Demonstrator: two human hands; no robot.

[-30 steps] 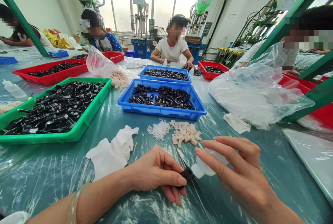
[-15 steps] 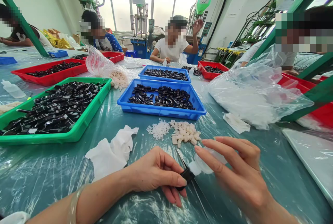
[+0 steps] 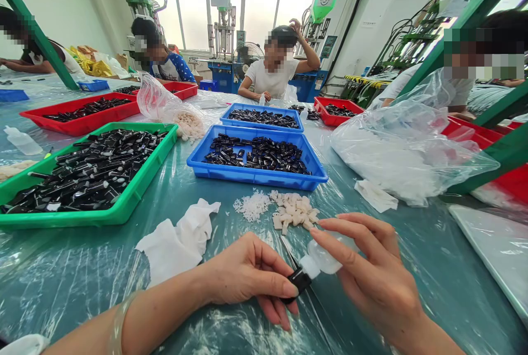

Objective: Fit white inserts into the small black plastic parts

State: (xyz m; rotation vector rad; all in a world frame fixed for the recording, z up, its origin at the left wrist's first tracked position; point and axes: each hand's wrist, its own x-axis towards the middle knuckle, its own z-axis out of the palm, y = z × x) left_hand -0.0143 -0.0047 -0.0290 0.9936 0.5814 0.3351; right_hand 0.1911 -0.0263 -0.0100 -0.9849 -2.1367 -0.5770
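My left hand [image 3: 256,278] pinches a small glossy black plastic piece [image 3: 300,280] between thumb and fingers. My right hand [image 3: 371,267] has its fingers around a translucent plastic squeeze bottle [image 3: 324,256]; the thumb is hidden. Tilted down to the left, the bottle has its white neck against the black piece, so its tip cannot be seen. A pair of metal tweezers [image 3: 290,251] runs beneath the black piece, partly covered by it. Just beyond the hands lie a heap of cream-coloured small blocks [image 3: 295,211] and a heap of tiny white bits [image 3: 252,205].
Ahead stands a blue tray [image 3: 256,176] of black pieces, with another blue tray [image 3: 264,125] behind it. A green tray [image 3: 124,201] of black parts is at left. Crumpled white cloth [image 3: 177,242] lies near my left forearm, and a clear plastic bag [image 3: 396,151] at right. Several people sit around the table.
My right hand and the squeeze bottle have shifted slightly left, and its fingers have drawn in a little. My left hand stays nearly still. The person opposite has raised a hand to their head.
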